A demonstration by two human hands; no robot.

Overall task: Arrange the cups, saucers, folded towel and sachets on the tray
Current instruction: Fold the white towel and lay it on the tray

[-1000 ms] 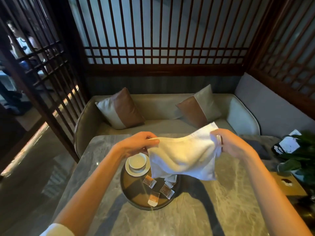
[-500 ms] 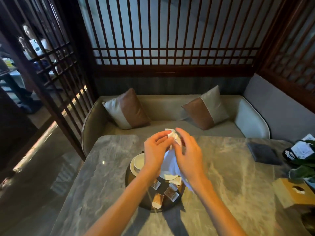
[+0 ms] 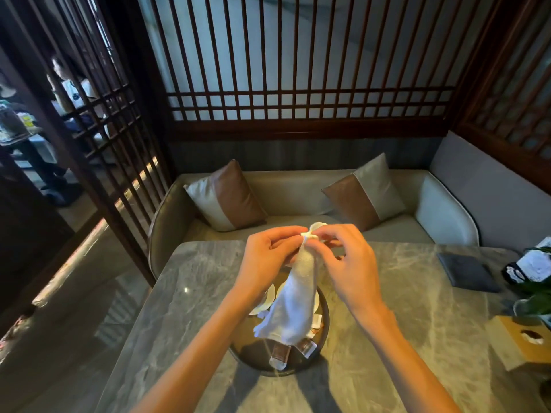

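Observation:
A white towel (image 3: 293,305) hangs folded in half above the round dark tray (image 3: 262,365). My left hand (image 3: 265,260) and my right hand (image 3: 347,263) pinch its top corners together above the far side of the tray. White saucers (image 3: 268,296) lie on the tray's far part, mostly hidden by the towel and my left wrist. Brown sachets (image 3: 280,354) lie on the near part of the tray. No cup shows behind the towel.
The tray sits on a marble table (image 3: 417,338). A dark folder (image 3: 466,272), a plant (image 3: 536,296) and a wooden tissue box (image 3: 518,341) stand at the right. A sofa with two cushions (image 3: 229,198) lies behind the table.
The towel was spread wide between my hands. My hands came together, folding it in half, and it now hangs narrow from the joined corners.

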